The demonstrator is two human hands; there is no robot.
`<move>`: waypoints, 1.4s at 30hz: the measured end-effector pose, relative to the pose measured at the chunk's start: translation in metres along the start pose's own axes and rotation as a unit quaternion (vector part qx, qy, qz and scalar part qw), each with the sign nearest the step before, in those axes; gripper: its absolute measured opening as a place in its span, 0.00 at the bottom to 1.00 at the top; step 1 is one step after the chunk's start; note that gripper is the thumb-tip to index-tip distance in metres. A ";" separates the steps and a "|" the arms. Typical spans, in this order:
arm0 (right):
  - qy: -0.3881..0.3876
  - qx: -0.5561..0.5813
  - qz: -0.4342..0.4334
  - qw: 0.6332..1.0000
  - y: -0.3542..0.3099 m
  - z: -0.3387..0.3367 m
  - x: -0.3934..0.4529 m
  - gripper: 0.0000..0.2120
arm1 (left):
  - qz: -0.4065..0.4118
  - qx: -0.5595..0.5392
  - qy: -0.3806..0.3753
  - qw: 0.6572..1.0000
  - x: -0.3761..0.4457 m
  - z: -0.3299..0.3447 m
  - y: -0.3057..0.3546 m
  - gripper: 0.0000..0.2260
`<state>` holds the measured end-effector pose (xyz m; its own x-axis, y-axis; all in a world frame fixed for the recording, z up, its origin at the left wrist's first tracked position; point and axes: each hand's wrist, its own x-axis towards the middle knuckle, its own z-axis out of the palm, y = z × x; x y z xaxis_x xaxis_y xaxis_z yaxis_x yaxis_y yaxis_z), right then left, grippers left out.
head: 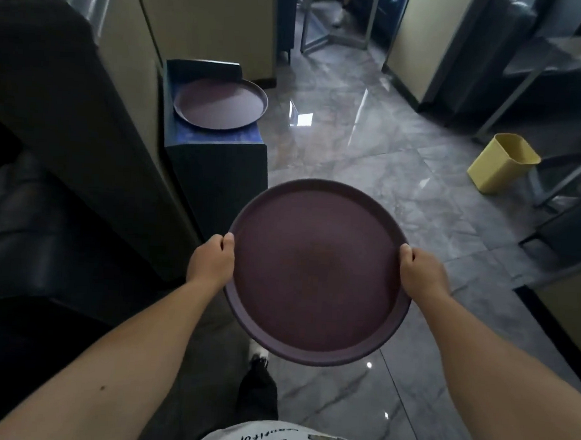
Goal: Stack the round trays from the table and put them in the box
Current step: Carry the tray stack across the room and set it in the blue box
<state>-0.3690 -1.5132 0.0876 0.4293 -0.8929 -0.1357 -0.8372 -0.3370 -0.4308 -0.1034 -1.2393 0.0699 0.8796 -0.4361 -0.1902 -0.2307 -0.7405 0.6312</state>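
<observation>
**A:** Far left, a dark padded seat (27, 224) runs along the edge, with a tall beige partition (137, 84) rising beside it. Just right of that, a blue box (215, 140) stands on the floor against the partition, and a second round tray (220, 102) lies on top of it, its right rim hanging a little over the edge.

**B:** And nothing between the person and that box?

**A:** Open floor (370, 163) only: glossy grey marble tiles, reflections all over them. A narrow aisle, beige panels at both sides, a metal frame at the far end. Far right, a yellow bin (503, 163) sits tilted by some metal legs.

**B:** Now the carried piece.

**A:** The round tray (316, 272), dark purple-brown, is in mid-air in the near centre, over the floor, to the right of the box and nearer. Face up, close to level, the rim towards us seemingly a shade lower. Being round, it has no long axis to speak of.

**B:** The grip?

**A:** Left hand (211, 261) on the left rim, right hand (422, 272) on the right rim, directly opposite each other. On both, the thumb is hooked over the raised lip and the fingers are curled under, clamped on the tray. Below it, a dark trouser leg and shoe (260, 364) on the tiles.
</observation>
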 end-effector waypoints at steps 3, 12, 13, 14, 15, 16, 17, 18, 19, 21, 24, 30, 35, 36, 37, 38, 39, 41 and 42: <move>0.003 0.004 0.008 1.000 -0.015 0.007 0.045 0.25 | -0.001 0.003 0.001 1.000 0.049 0.012 0.009 0.21; 0.006 0.005 0.018 1.000 -0.081 0.027 0.192 0.24 | 0.009 0.019 -0.005 1.000 0.215 0.014 0.059 0.22; 0.008 0.008 0.016 1.000 -0.092 0.029 0.207 0.24 | 0.010 0.025 0.000 1.000 0.232 0.011 0.064 0.22; 0.011 0.012 0.015 1.000 -0.102 0.030 0.221 0.24 | 0.011 0.035 0.007 0.999 0.248 0.007 0.068 0.22; 0.013 0.016 0.012 1.000 -0.112 0.031 0.236 0.24 | 0.011 0.046 0.013 0.999 0.265 0.005 0.072 0.22; 0.010 0.021 0.007 1.000 -0.123 0.032 0.252 0.24 | 0.010 0.057 0.018 0.998 0.281 0.003 0.075 0.22; 0.004 0.024 0.003 1.000 -0.133 0.034 0.267 0.24 | 0.008 0.067 0.021 0.997 0.297 0.002 0.078 0.23; -0.001 0.023 -0.002 1.000 -0.142 0.036 0.283 0.25 | 0.005 0.074 0.026 0.997 0.311 0.002 0.080 0.22; -0.005 0.020 -0.007 1.000 -0.152 0.038 0.298 0.25 | 0.000 0.077 0.031 0.997 0.325 0.001 0.082 0.22; -0.008 0.019 -0.020 1.000 -0.167 0.045 0.332 0.25 | -0.010 0.080 0.041 0.996 0.353 0.001 0.086 0.21; -0.021 0.011 -0.051 0.998 -0.192 0.057 0.391 0.24 | -0.037 0.085 0.061 0.994 0.394 0.004 0.092 0.20; -0.071 -0.002 -0.131 0.989 -0.261 0.083 0.514 0.24 | -0.121 0.084 0.106 0.983 0.467 0.005 0.104 0.20; -0.119 -0.022 -0.201 0.972 -0.330 0.102 0.598 0.24 | -0.204 0.054 0.147 0.966 0.498 -0.004 0.114 0.22; -0.126 -0.030 -0.208 0.970 -0.344 0.107 0.611 0.24 | -0.220 0.054 0.152 0.962 0.504 -0.006 0.115 0.22; -0.133 -0.036 -0.218 0.966 -0.357 0.112 0.622 0.24 | -0.234 0.056 0.155 0.958 0.510 -0.008 0.114 0.22; -0.141 -0.039 -0.230 0.962 -0.369 0.117 0.632 0.23 | -0.245 0.058 0.157 0.955 0.515 -0.009 0.113 0.22; -0.146 -0.040 -0.243 0.958 -0.381 0.123 0.640 0.22 | -0.256 0.057 0.160 0.952 0.520 -0.010 0.110 0.22; -0.154 -0.044 -0.262 0.952 -0.403 0.136 0.654 0.21 | -0.278 0.051 0.170 0.944 0.530 -0.012 0.103 0.21; -0.158 -0.044 -0.269 0.949 -0.412 0.142 0.659 0.20 | -0.289 0.048 0.173 0.941 0.533 -0.012 0.099 0.21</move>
<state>0.3070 -1.9205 0.0493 0.8712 -0.4551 -0.1838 -0.4871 -0.7553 -0.4384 0.3480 -1.5392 0.0402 0.9487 0.2324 -0.2145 0.3048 -0.8527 0.4243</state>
